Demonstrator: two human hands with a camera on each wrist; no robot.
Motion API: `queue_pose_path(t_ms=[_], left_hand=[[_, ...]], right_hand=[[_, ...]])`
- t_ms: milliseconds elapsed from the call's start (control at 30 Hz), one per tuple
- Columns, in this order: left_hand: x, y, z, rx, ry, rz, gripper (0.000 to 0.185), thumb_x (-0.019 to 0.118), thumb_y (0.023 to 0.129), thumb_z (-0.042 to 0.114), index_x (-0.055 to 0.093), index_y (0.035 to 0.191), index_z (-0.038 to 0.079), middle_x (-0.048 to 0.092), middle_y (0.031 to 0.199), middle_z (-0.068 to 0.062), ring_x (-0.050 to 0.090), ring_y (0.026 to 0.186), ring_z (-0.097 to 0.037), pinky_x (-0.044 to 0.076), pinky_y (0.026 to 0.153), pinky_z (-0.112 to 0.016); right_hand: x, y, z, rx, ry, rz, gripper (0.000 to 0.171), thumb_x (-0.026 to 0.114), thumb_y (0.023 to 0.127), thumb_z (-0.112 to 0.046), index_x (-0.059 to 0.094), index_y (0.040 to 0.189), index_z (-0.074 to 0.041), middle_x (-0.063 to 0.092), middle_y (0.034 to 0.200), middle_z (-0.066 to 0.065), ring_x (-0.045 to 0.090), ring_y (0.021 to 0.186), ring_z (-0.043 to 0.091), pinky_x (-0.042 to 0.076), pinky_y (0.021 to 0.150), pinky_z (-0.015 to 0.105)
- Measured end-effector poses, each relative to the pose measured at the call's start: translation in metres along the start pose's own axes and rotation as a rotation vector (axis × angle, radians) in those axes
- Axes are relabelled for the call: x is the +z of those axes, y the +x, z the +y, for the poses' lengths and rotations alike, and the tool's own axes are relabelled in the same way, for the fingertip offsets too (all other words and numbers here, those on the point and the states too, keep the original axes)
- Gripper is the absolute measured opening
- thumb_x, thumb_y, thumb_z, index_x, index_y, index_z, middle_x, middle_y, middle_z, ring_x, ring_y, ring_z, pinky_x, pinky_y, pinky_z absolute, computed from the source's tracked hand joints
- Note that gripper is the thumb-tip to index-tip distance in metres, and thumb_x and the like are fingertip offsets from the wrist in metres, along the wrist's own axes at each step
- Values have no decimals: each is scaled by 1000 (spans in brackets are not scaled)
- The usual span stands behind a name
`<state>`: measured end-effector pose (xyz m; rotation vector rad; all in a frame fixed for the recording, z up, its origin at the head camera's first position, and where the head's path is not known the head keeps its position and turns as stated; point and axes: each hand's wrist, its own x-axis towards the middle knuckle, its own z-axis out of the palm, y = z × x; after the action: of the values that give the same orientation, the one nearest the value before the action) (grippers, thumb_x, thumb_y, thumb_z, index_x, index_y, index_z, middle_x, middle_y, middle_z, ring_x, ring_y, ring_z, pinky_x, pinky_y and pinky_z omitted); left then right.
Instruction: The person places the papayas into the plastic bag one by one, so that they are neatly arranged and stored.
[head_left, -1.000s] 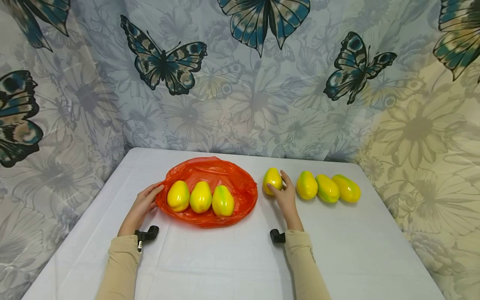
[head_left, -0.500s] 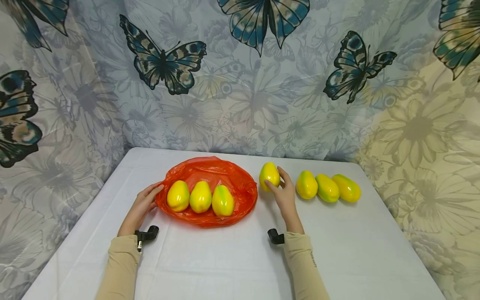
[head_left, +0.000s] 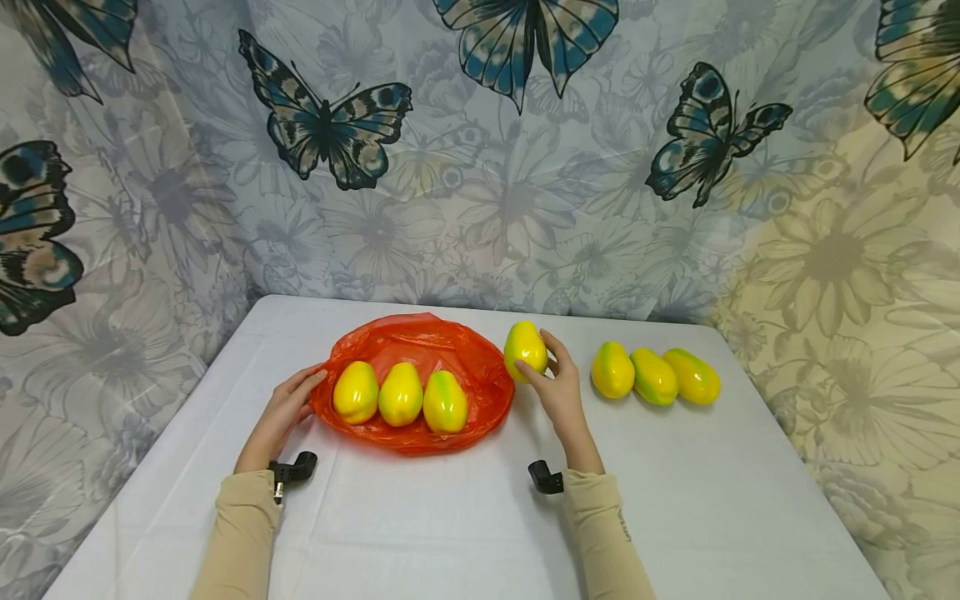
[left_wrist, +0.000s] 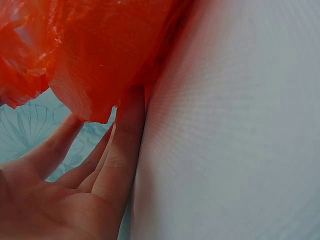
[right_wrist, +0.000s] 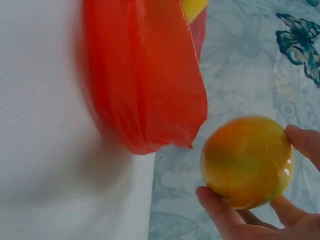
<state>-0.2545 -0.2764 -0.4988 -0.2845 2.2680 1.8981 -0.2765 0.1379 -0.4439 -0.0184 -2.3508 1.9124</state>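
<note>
My right hand (head_left: 557,385) grips a yellow-green mango (head_left: 525,347) and holds it just above the table at the right edge of the orange plastic bag (head_left: 450,346). In the right wrist view the same mango (right_wrist: 247,161) sits between my fingertips (right_wrist: 216,206), close to the bag's edge (right_wrist: 145,90). Three mangoes (head_left: 400,394) lie in a row on the bag. My left hand (head_left: 281,412) pinches the bag's left edge, and its fingers (left_wrist: 122,145) lie against the plastic (left_wrist: 85,55). Three more mangoes (head_left: 654,376) lie in a row on the table to the right.
Everything lies on a white table (head_left: 465,508) whose front half is bare. A butterfly-patterned curtain (head_left: 480,150) hangs closely behind and at both sides of the table.
My right hand has lifted the mango off the table and carried it left, toward the bag's right edge. The left hand and the other mangoes have stayed put.
</note>
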Motion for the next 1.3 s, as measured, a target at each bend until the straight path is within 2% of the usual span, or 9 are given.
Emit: queue_pose_path(t_ms=[367, 700, 867, 1100, 1300], left_hand=[[0, 0, 1, -1, -5, 2, 80, 46, 96, 61, 25, 156, 13, 30, 159, -13, 35, 141, -28, 45, 81, -9], [0, -1, 1, 1, -5, -2, 79, 46, 96, 61, 25, 156, 13, 30, 159, -13, 38, 137, -24, 45, 82, -9], [1, -1, 2, -1, -14, -4, 80, 46, 96, 60, 24, 156, 12, 28, 159, -13, 35, 141, -28, 44, 81, -8], [1, -1, 2, -12, -19, -2, 81, 46, 95, 61, 23, 156, 12, 28, 160, -13, 34, 142, -29, 44, 81, -7], [1, 0, 2, -22, -7, 1, 82, 46, 95, 62, 23, 156, 14, 28, 160, -13, 34, 142, -28, 44, 82, -9]], right_hand=[[14, -8, -12, -48, -22, -78, 70, 74, 88, -20, 39, 148, -15, 37, 154, 9, 41, 138, 37, 39, 111, 52], [25, -12, -15, -26, -9, -138, 70, 73, 88, -16, 38, 149, -12, 35, 156, 12, 39, 139, 39, 35, 113, 53], [28, -13, -14, -31, -21, -155, 69, 72, 88, -14, 39, 148, -11, 36, 155, 13, 41, 137, 40, 37, 112, 53], [29, -28, -40, 11, -10, -211, 68, 70, 89, -11, 37, 149, -6, 34, 156, 15, 37, 140, 42, 30, 116, 53], [33, -19, -16, 1, -17, -206, 70, 72, 89, -15, 38, 149, -9, 34, 157, 13, 35, 142, 42, 34, 114, 53]])
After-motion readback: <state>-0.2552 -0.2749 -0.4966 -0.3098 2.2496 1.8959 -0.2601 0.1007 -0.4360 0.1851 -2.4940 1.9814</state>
